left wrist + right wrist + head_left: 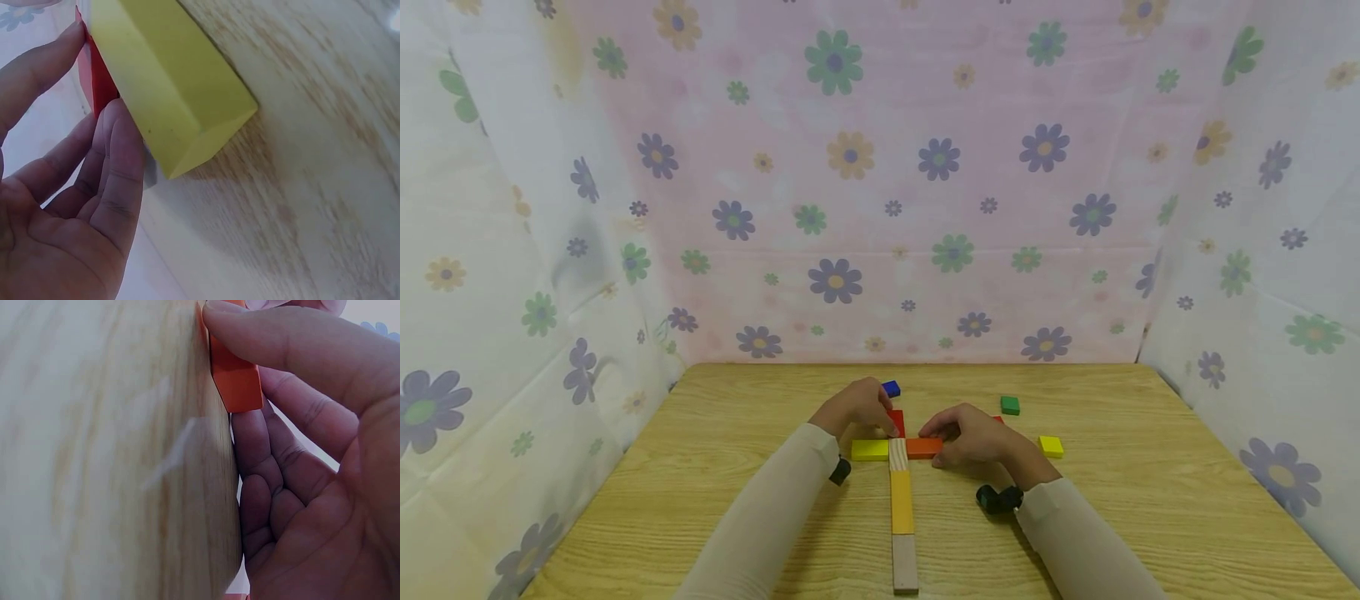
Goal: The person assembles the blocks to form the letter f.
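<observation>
Wooden blocks lie in a cross on the table. At its centre is a pale wood-grain block (pixel 898 455), with a yellow-green block (pixel 870 450) to the left and an orange block (pixel 924 448) to the right. Down toward me run an amber block (pixel 902 502) and a grey-beige block (pixel 905 564). My left hand (pixel 862 406) pinches a red block (pixel 97 78) at the cross's far end, right behind the yellow-green one. At the orange block's outer end, my right hand (pixel 973 433) grips it between thumb and fingers.
Beyond my left hand lies a blue block (pixel 891 388). A green block (pixel 1010 406) and a yellow block (pixel 1051 447) are on the right. Another red block (pixel 998 419) is partly hidden behind my right hand. Flowered cloth (pixel 895 183) encloses the wooden table (pixel 700 467) at back and sides.
</observation>
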`<state>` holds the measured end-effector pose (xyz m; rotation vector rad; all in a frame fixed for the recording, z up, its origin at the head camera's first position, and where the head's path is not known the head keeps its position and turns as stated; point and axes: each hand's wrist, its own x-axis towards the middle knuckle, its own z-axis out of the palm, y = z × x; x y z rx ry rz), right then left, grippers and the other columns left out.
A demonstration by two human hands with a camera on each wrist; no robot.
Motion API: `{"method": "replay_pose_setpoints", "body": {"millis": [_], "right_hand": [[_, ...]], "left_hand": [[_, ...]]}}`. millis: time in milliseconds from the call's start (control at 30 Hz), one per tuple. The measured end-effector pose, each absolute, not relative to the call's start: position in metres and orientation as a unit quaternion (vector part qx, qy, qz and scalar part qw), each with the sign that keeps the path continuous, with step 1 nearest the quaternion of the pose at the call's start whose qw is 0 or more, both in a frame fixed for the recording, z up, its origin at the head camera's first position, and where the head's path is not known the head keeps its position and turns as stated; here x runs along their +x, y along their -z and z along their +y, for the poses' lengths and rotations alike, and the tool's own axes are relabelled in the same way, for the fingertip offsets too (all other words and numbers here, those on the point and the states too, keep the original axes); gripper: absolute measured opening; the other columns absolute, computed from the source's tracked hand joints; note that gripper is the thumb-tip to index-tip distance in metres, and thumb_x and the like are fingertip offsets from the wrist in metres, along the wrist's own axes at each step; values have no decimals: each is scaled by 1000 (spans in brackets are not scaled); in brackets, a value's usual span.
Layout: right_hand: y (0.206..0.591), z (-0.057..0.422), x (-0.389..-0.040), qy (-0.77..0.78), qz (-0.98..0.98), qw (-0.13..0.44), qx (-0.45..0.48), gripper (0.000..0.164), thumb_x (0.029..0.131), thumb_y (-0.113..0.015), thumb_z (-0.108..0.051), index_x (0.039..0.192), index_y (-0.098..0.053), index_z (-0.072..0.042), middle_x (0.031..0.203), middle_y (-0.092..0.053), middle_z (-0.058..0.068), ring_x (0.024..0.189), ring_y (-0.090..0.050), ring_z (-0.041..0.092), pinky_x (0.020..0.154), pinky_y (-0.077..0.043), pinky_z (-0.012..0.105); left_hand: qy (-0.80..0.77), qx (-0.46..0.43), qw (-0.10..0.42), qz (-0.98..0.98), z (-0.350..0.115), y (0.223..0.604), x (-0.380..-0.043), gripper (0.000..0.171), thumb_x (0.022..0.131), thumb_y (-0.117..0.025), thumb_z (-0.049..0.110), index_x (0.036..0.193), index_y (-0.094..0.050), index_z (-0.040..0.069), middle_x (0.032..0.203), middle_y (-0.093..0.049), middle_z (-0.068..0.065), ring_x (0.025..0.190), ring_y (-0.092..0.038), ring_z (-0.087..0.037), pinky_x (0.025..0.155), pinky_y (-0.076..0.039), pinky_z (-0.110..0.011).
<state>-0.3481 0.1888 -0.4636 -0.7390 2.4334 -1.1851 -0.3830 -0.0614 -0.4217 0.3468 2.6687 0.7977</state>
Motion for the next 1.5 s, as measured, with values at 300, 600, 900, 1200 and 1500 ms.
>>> {"method": "replay_pose_setpoints", "body": {"millis": [300,600,900,1200,1500], "right_hand": [[462,187,-348,422,853,167,-257,38,84,-87,-16,120,-76,-15,117,-72,3,98,-67,20,88,-57,36],[463,187,-348,424,852,169,-258,37,84,-87,-16,119,-75,-15,116,-73,3,97,-67,20,88,-57,36],[462,187,-348,422,849,168,-268,38,85,-86,-16,121,-75,-13,116,-73,4,98,-67,21,88,-57,37],[462,186,-348,416,854,166,-264,38,85,-86,-16,121,-75,-14,117,-72,3,101,-67,20,90,-57,38],[463,187,-347,411,859,161,-260,38,84,-87,-19,121,-75,-17,120,-71,1,102,-65,19,91,-55,35]], "left_hand": [[-311,126,165,927,-66,424,-383,38,78,-92,21,109,-75,7,108,-72,-5,94,-66,-21,90,-58,-41],[-338,127,173,916,-69,425,-382,39,79,-91,19,112,-75,6,108,-72,-6,87,-69,-22,88,-59,-40],[-346,120,178,913,-80,421,-380,50,79,-91,25,119,-69,5,114,-70,-8,85,-70,-22,91,-59,-43],[-406,152,131,892,-103,419,-369,55,82,-89,29,125,-69,2,108,-69,-5,96,-66,-21,87,-59,-38],[-460,123,108,873,-131,410,-349,49,84,-87,31,125,-72,9,111,-68,-6,98,-64,-23,89,-59,-47]]}}
